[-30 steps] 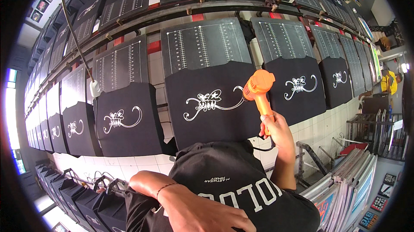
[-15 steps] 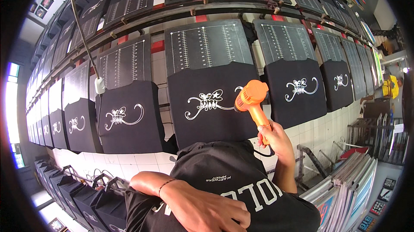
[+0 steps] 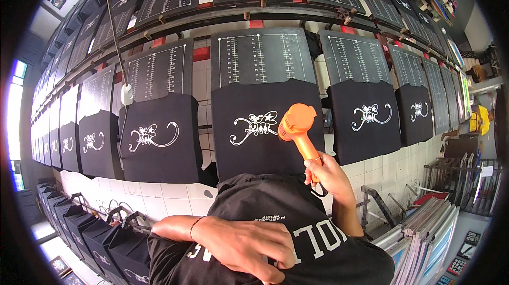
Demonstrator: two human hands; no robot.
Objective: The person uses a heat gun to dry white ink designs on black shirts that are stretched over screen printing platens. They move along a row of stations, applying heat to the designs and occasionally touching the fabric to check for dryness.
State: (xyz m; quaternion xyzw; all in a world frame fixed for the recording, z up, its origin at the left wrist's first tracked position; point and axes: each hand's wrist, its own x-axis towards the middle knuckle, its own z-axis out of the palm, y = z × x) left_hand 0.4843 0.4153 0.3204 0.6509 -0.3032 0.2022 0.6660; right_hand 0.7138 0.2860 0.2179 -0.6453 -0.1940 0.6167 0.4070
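My right hand (image 3: 331,176) is wrapped round the handle of an orange heat gun (image 3: 299,121). Its nozzle points left, over the black T-shirt (image 3: 265,152) on the middle board, covering the right part of a white curling print (image 3: 254,126). Whether nozzle and cloth touch, I cannot tell. My left hand (image 3: 249,242) lies across the front of the black shirt I wear, with nothing in it and its fingers loosely bent and apart.
Rows of boards marked with scales (image 3: 260,57) carry more printed black shirts (image 3: 363,115) on both sides. A cable with a white connector (image 3: 126,95) hangs at left. Framed screens (image 3: 419,242) lean at lower right. A person in yellow (image 3: 480,119) is far right.
The heat gun has moved left and slightly down over the print, baring less of its right curl. My left hand's fingers have spread a little on my shirt.
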